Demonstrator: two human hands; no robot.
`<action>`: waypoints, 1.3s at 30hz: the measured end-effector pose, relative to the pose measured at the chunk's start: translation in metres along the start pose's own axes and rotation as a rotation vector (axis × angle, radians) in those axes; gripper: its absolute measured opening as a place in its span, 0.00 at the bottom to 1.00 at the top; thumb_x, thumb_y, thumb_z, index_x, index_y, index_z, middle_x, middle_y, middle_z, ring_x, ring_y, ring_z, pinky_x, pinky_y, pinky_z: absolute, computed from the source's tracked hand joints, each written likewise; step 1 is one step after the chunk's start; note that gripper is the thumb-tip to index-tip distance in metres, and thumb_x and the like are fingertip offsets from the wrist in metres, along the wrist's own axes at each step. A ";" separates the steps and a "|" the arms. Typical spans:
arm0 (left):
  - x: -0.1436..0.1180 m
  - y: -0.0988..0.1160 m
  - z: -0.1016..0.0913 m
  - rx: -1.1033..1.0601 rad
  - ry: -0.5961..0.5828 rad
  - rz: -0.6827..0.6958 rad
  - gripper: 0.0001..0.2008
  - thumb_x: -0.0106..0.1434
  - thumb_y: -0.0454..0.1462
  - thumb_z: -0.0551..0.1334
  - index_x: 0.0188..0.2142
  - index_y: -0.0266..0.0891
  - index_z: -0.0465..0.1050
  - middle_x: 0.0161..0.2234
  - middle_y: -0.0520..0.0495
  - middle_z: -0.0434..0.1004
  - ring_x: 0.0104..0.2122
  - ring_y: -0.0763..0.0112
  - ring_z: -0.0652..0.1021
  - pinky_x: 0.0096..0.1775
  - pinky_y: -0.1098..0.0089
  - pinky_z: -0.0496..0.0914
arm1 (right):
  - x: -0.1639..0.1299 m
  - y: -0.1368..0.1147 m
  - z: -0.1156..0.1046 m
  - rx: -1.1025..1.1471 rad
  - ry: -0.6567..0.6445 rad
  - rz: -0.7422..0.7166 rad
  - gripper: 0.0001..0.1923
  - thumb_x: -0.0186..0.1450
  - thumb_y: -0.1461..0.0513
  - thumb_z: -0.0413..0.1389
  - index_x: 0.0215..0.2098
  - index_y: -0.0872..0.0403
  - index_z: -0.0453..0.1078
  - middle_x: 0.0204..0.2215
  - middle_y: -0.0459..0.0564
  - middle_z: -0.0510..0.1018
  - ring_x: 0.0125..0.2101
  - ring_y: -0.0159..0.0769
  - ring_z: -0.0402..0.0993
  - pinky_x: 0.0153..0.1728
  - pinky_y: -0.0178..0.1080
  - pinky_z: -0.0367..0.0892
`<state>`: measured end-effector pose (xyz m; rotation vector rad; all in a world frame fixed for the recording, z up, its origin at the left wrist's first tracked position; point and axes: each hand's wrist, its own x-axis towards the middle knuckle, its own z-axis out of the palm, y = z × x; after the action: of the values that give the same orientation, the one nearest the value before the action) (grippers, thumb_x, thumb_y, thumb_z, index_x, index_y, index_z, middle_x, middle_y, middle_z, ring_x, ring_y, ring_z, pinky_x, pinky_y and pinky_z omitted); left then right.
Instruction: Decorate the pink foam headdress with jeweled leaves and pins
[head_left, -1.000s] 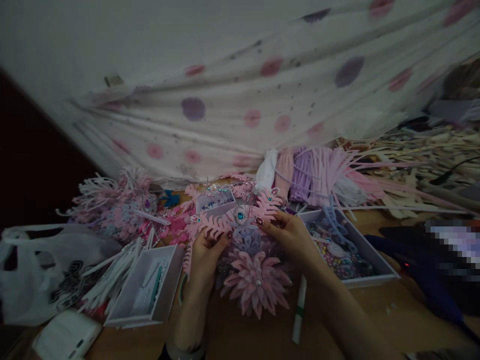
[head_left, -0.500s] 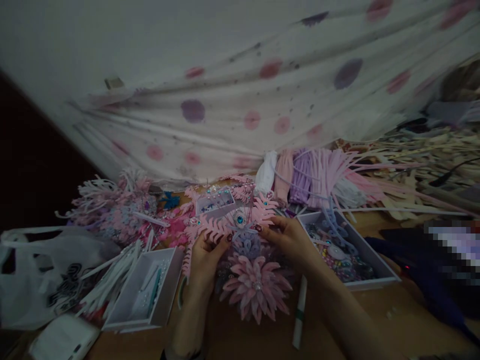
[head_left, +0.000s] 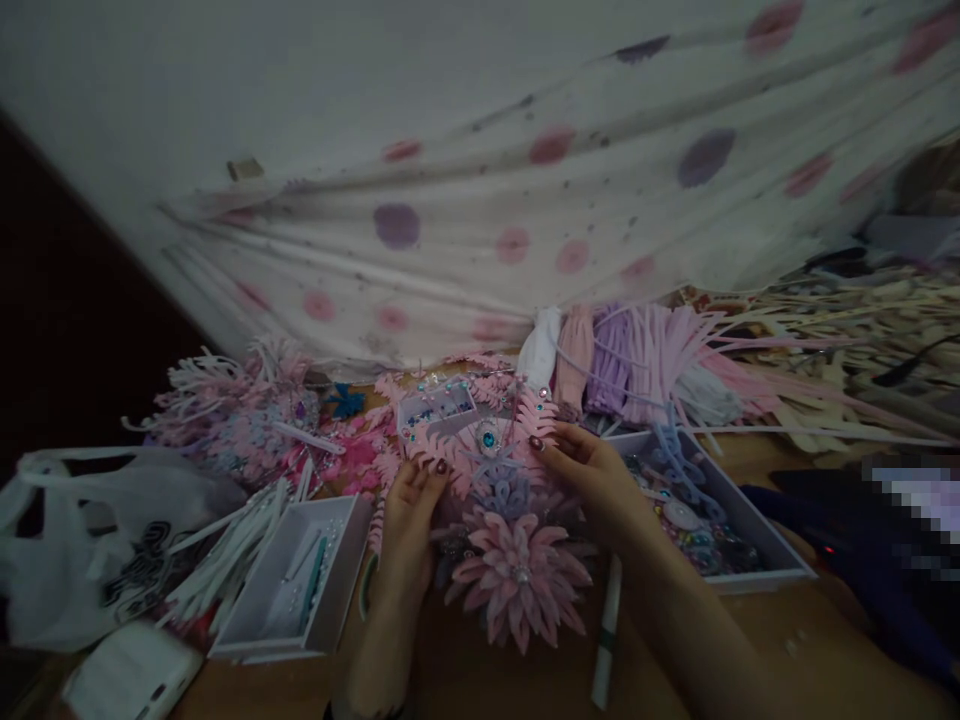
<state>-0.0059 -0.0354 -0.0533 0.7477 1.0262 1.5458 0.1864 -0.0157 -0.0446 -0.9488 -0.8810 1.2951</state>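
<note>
A decorated pink flower ornament stands in front of me. It has a large pink flower (head_left: 525, 575) at the bottom, lavender loops (head_left: 504, 495) above it, and a round teal gem (head_left: 489, 440) at its centre. Pink feathery fronds spread to both sides. My left hand (head_left: 412, 505) pinches the left pink frond (head_left: 457, 460) between thumb and fingers. At the opposite side, my right hand (head_left: 596, 480) has its thumb and fingers closed on the right pink frond (head_left: 534, 415). The fingertips partly cover both fronds.
White boxes hold beads: one at left (head_left: 262, 630), one at right (head_left: 780, 565), a smaller one behind (head_left: 435, 405). A stick (head_left: 606, 640) lies by my right forearm. A dark blue tool (head_left: 862, 590), plastic bag (head_left: 60, 560), white case (head_left: 131, 675) and pipe-cleaner bundles (head_left: 611, 365) surround the work.
My thumbs have moved outward from the ornament's middle, the left one further along its frond, the right one slightly. The whole view has shifted a little.
</note>
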 end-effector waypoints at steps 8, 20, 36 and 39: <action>0.005 -0.006 -0.004 -0.022 0.058 0.071 0.20 0.44 0.41 0.76 0.36 0.39 0.76 0.35 0.52 0.79 0.37 0.72 0.77 0.44 0.71 0.69 | 0.005 0.004 -0.003 0.153 0.156 0.047 0.33 0.32 0.54 0.75 0.36 0.51 0.75 0.33 0.45 0.80 0.35 0.33 0.75 0.34 0.28 0.70; -0.006 0.001 0.003 0.118 0.017 0.048 0.13 0.45 0.41 0.73 0.29 0.36 0.78 0.27 0.50 0.77 0.28 0.71 0.74 0.33 0.71 0.68 | 0.008 0.012 -0.014 0.181 0.209 0.002 0.21 0.43 0.56 0.71 0.35 0.49 0.76 0.36 0.43 0.80 0.40 0.31 0.75 0.38 0.26 0.70; -0.015 0.001 0.015 0.254 0.023 0.148 0.12 0.47 0.43 0.71 0.26 0.37 0.78 0.28 0.50 0.75 0.35 0.66 0.75 0.40 0.68 0.67 | -0.002 -0.002 0.001 0.155 -0.085 0.006 0.32 0.39 0.56 0.76 0.39 0.53 0.71 0.29 0.46 0.79 0.29 0.35 0.75 0.30 0.32 0.69; -0.014 -0.001 0.014 0.267 0.025 0.170 0.11 0.47 0.42 0.71 0.28 0.38 0.79 0.32 0.48 0.75 0.40 0.63 0.75 0.44 0.66 0.67 | -0.006 -0.003 0.001 0.144 -0.112 0.016 0.33 0.37 0.57 0.77 0.39 0.53 0.71 0.29 0.46 0.79 0.30 0.37 0.76 0.31 0.34 0.70</action>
<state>0.0102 -0.0461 -0.0470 1.0248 1.2288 1.5815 0.1858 -0.0213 -0.0414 -0.7786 -0.8547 1.4165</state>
